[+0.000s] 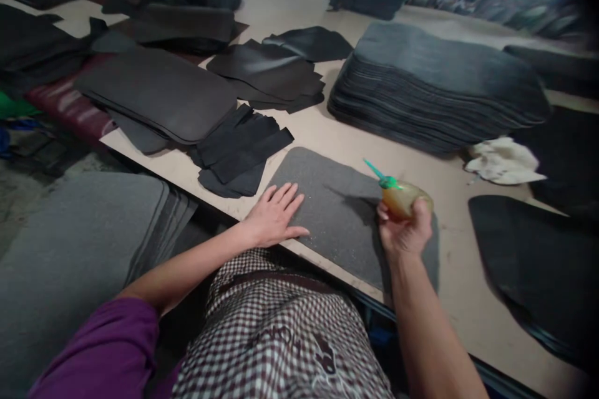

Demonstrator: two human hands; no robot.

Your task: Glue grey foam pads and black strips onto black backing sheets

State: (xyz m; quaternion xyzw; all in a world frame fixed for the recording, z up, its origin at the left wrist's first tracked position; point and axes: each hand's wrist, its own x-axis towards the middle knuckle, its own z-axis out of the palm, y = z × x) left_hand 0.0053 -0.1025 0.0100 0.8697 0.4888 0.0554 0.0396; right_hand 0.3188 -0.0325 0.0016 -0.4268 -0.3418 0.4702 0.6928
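Note:
My left hand (276,217) lies flat with fingers spread on the left end of a dark grey sheet (332,199), which has rounded corners and rests at the table's near edge. A few pale specks show on the sheet beside my thumb. In my right hand (406,234) is a yellowish squeeze bottle (406,199) with a green nozzle, held above the sheet's right part. The nozzle points up and to the left, and the bottle's shadow falls on the sheet.
A tall stack of dark sheets (440,87) stands behind the bottle. Black strips (241,149) and dark panels (159,93) lie at left. A crumpled white cloth (504,161) and another dark sheet (533,262) are at right. Grey sheets (79,230) are piled below the table's left edge.

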